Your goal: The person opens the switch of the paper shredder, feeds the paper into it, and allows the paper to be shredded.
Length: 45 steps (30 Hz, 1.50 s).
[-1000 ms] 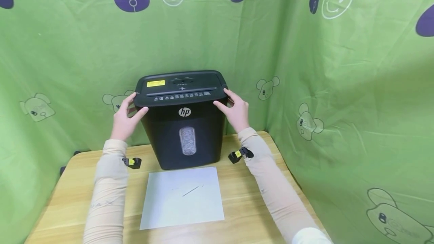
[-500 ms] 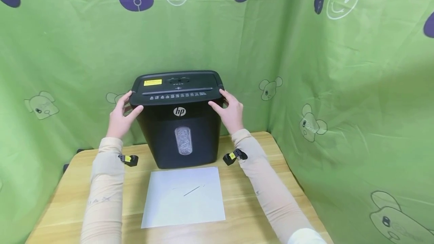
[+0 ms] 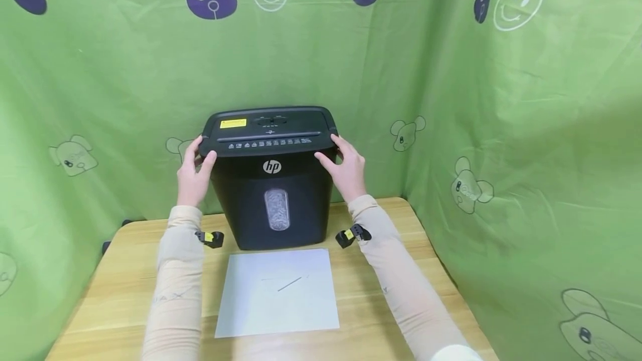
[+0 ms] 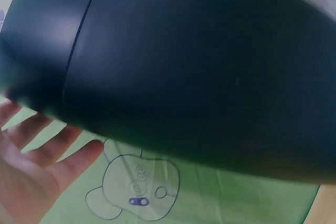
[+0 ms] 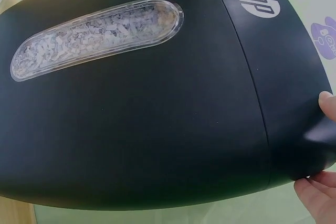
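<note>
A black HP paper shredder (image 3: 268, 199) stands upright at the back of the wooden table, with paper scraps behind its clear front window (image 5: 100, 38). My left hand (image 3: 193, 177) holds the left end of its top, thumb at the front and fingers at the side. In the left wrist view, the fingers (image 4: 55, 142) are spread along the dark casing. My right hand (image 3: 349, 170) grips the right end of the top in the same way. Its thumb (image 5: 328, 104) rests on the front face near the seam, in the right wrist view. The backs of the fingertips' contact areas are hidden.
A white sheet of paper (image 3: 278, 308) with a dark line on it lies flat before the shredder. Green curtains (image 3: 321, 54) hang close behind and to the right. The wooden table's (image 3: 125, 288) rounded back corners show on both sides.
The shredder has shifted slightly left relative to the paper, both hands moving with it. My left thumb has come a little nearer its fingers. The head view has turned slightly left.
</note>
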### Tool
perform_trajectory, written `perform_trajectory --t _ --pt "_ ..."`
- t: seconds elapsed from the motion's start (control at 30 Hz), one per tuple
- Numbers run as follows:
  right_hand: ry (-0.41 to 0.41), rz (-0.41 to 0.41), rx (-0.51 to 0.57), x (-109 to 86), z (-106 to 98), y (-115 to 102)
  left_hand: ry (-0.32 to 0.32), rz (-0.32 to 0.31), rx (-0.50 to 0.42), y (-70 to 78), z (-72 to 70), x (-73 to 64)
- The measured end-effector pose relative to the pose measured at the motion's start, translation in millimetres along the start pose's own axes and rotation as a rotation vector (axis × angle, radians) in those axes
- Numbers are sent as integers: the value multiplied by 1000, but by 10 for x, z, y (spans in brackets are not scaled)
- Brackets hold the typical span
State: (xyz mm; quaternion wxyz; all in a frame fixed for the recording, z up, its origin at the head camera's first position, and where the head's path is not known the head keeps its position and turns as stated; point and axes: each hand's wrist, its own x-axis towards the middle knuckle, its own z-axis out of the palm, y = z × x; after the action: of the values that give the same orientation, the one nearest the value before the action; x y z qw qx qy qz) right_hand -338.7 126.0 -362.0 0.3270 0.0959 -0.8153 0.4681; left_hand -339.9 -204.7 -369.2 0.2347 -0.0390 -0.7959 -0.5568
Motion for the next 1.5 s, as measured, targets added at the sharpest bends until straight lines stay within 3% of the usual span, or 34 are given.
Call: perform_trajectory --t 0.1,0.2,0.5,0.67,0.87,1.07,1.23,1.5 --pt "-11 4 -6 -14 5 8 67 -27 -29 -10 58 -22" --pt "-18 5 -17 -25 -3 5 88 -57 -69 -1 87 -34" --pt "-39 -17 -19 19 -42 13 7 -158 -285 101 7 24" --pt "-131 -6 -23 50 -116 -18 -26 -166 -281 109 -44 73" --pt "-217 1 -113 87 -270 -165 -88 -184 -278 117 -83 95" --pt "-233 -42 -138 243 -397 -413 -132 -186 -256 233 -161 52" --pt "-242 -68 -83 432 -457 -642 -136 -202 -234 241 -196 59" --pt "-228 -132 -46 694 -347 -995 -144 -217 -264 253 -177 43"
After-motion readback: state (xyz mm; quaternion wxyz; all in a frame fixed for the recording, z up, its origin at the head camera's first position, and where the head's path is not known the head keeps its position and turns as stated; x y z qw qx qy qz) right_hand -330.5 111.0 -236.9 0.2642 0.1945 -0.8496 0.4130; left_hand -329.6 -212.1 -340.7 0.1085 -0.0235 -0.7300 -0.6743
